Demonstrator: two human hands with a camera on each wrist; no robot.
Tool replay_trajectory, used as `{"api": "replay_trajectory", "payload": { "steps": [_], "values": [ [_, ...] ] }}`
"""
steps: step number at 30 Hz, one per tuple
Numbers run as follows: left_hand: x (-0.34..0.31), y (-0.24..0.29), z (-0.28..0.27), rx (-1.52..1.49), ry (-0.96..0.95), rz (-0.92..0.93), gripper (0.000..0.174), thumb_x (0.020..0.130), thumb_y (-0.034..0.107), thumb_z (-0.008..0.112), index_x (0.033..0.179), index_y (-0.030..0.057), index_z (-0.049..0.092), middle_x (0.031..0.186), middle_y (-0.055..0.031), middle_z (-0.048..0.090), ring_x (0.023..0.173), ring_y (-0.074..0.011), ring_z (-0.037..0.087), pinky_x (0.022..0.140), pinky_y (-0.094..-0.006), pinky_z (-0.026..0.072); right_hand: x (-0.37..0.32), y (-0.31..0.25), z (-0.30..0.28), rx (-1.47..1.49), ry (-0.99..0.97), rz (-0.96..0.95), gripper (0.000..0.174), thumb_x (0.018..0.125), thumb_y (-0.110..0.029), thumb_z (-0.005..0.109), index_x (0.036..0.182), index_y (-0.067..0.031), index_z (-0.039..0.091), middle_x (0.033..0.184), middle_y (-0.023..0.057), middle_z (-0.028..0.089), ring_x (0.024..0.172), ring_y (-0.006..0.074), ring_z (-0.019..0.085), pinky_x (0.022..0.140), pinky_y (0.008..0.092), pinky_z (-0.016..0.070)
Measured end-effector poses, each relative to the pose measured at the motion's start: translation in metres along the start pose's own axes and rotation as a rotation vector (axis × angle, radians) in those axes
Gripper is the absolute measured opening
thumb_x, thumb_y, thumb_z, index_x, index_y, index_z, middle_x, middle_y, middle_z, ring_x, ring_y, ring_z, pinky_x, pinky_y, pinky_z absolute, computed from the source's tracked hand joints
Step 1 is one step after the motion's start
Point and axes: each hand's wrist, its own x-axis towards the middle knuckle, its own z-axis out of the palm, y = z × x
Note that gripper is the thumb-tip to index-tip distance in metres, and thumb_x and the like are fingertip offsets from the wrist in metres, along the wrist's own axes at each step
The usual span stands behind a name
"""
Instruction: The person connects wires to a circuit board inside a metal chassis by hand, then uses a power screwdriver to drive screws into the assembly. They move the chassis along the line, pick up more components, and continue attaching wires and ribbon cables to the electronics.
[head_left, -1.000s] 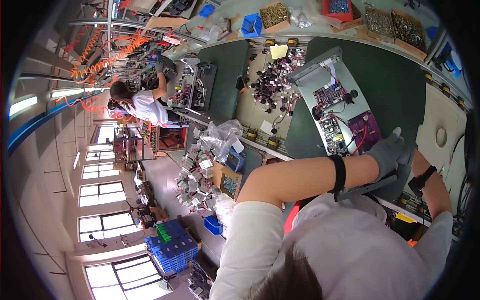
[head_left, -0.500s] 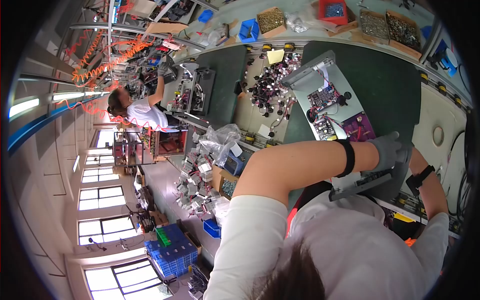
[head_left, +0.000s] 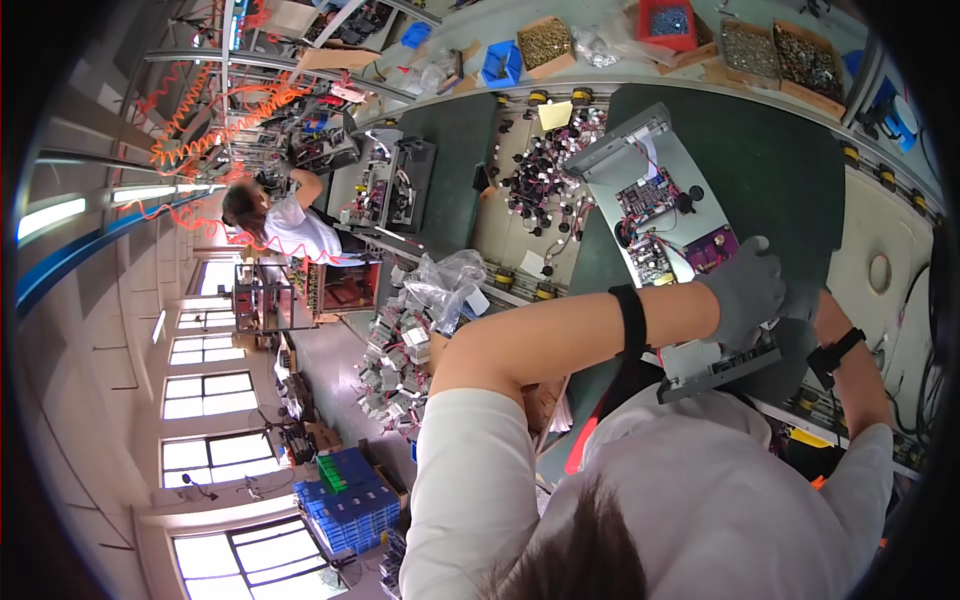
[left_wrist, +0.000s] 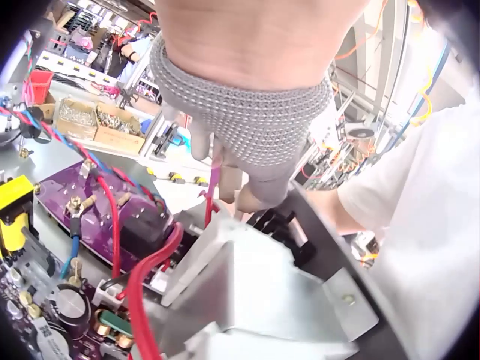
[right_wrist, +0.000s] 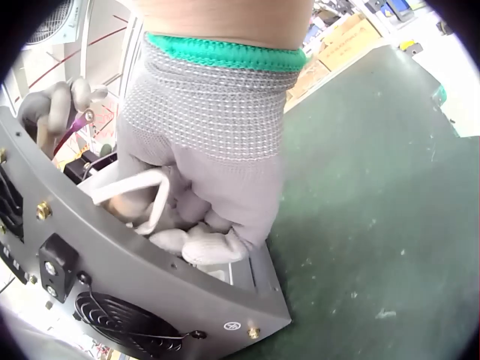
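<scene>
An open metal chassis (head_left: 668,140) with circuit boards stands on the green work mat. My gloved left hand (head_left: 745,290) is over its near end, beside a purple board (left_wrist: 90,202). In the right wrist view this hand pinches a red cable (right_wrist: 67,137) at its purple-sleeved ring terminal. My gloved right hand (right_wrist: 210,165) reaches inside behind the grey end panel (right_wrist: 135,240). Its fingers bend down by a white bent metal piece (right_wrist: 142,187); what they hold, I cannot tell. A pale metal bracket (left_wrist: 259,285) sits inside below the left hand.
Many small wired parts (head_left: 545,170) lie in a pile left of the chassis. Boxes of screws (head_left: 805,62) and a red bin (head_left: 668,22) line the far shelf. Grey wired units (head_left: 395,360) are heaped at the left. Another person (head_left: 295,225) works farther off.
My left hand has drawn left from beside the right hand, its forearm shifting with it. The right hand stays at the chassis's near end. The other person's raised arm has lowered.
</scene>
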Motion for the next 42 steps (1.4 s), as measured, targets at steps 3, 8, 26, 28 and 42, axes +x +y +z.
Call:
{"api": "replay_trajectory", "payload": {
  "steps": [3, 8, 26, 28, 42],
  "values": [
    [-0.018, 0.003, -0.006, -0.051, 0.111, -0.112, 0.035, 0.063, 0.038, 0.069, 0.091, 0.0170, 0.069, 0.103, 0.0047, 0.058, 0.106, -0.0174, 0.049, 0.105, -0.0508, 0.0207, -0.016, 0.058, -0.003, 0.023, 0.001, 0.013, 0.016, 0.073, -0.018, 0.058, 0.074, -0.0030, 0.064, 0.061, 0.0091, 0.059, 0.062, 0.0154, 0.059, 0.057, 0.0335, 0.0464],
    [-0.042, 0.007, -0.019, -0.293, 0.345, -0.287, 0.021, 0.061, 0.031, 0.069, 0.076, 0.0162, 0.066, 0.098, 0.0031, 0.057, 0.103, -0.0203, 0.050, 0.096, -0.0526, 0.0284, -0.022, 0.052, -0.001, 0.035, -0.007, 0.053, 0.016, 0.073, -0.018, 0.058, 0.074, -0.0032, 0.064, 0.061, 0.0089, 0.059, 0.062, 0.0153, 0.059, 0.056, 0.0335, 0.0462],
    [-0.092, 0.016, -0.052, -0.734, 0.711, -0.485, 0.019, 0.068, 0.013, 0.071, 0.076, -0.0006, 0.061, 0.096, -0.0102, 0.058, 0.090, -0.0225, 0.057, 0.079, -0.0314, 0.0455, -0.065, 0.081, 0.015, 0.299, -0.086, 0.151, 0.040, 0.075, -0.015, 0.055, 0.112, -0.0025, 0.060, 0.083, 0.0073, 0.064, 0.072, 0.0114, 0.057, 0.066, 0.0253, 0.0462],
    [-0.091, 0.010, -0.048, -0.710, 0.717, -0.481, 0.019, 0.069, 0.014, 0.071, 0.077, -0.0009, 0.062, 0.097, -0.0103, 0.058, 0.090, -0.0223, 0.057, 0.079, -0.0314, 0.0456, -0.065, 0.063, 0.005, 0.413, -0.104, 0.322, 0.037, 0.078, -0.017, 0.056, 0.112, -0.0020, 0.060, 0.084, 0.0069, 0.064, 0.071, 0.0114, 0.057, 0.066, 0.0258, 0.0463],
    [-0.049, -0.004, -0.013, -0.708, 0.735, -0.483, 0.041, 0.073, 0.028, 0.070, 0.104, 0.0023, 0.058, 0.101, -0.0126, 0.056, 0.090, -0.0269, 0.057, 0.079, -0.0340, 0.0463, -0.069, -0.019, -0.036, 0.684, 0.659, -0.151, 0.028, 0.093, -0.027, 0.044, 0.085, -0.0024, 0.056, 0.064, 0.0007, 0.049, 0.057, 0.0095, 0.047, 0.054, 0.0248, 0.0385]
  ]
}}
